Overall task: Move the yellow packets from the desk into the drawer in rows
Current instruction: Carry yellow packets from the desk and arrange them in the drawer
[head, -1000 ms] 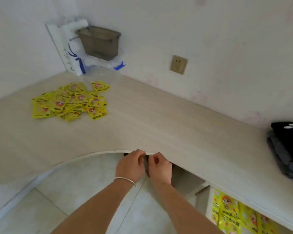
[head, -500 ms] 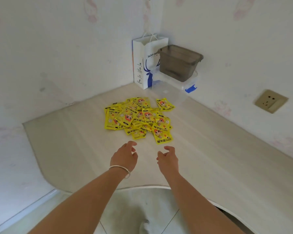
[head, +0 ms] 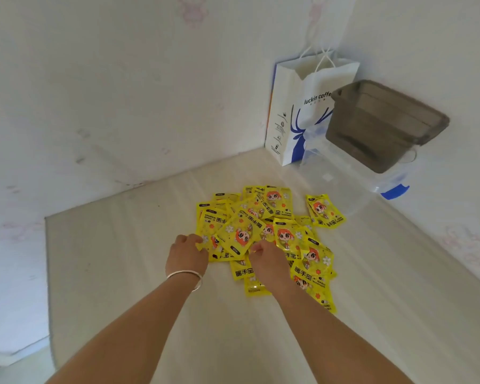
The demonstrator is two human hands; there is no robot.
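A loose pile of several yellow packets (head: 272, 231) with a cartoon face lies on the pale wooden desk (head: 122, 273) near the corner. One packet (head: 325, 211) sits apart at the pile's right. My left hand (head: 187, 252), with a silver bangle on the wrist, rests on the pile's near-left edge, its fingers curled onto a packet. My right hand (head: 266, 260) lies on the pile's near middle, fingers pinched on packets beneath it. The drawer is out of view.
A white and blue paper bag (head: 297, 112) stands in the desk's corner. Beside it a grey plastic tub (head: 383, 126) rests on a clear lidded box (head: 344, 184) with a blue clip. Walls close the desk at left and back.
My hands left the desk's front edge by the drawer, reached forward across the desk and now touch the packet pile. The view swung left toward the corner.
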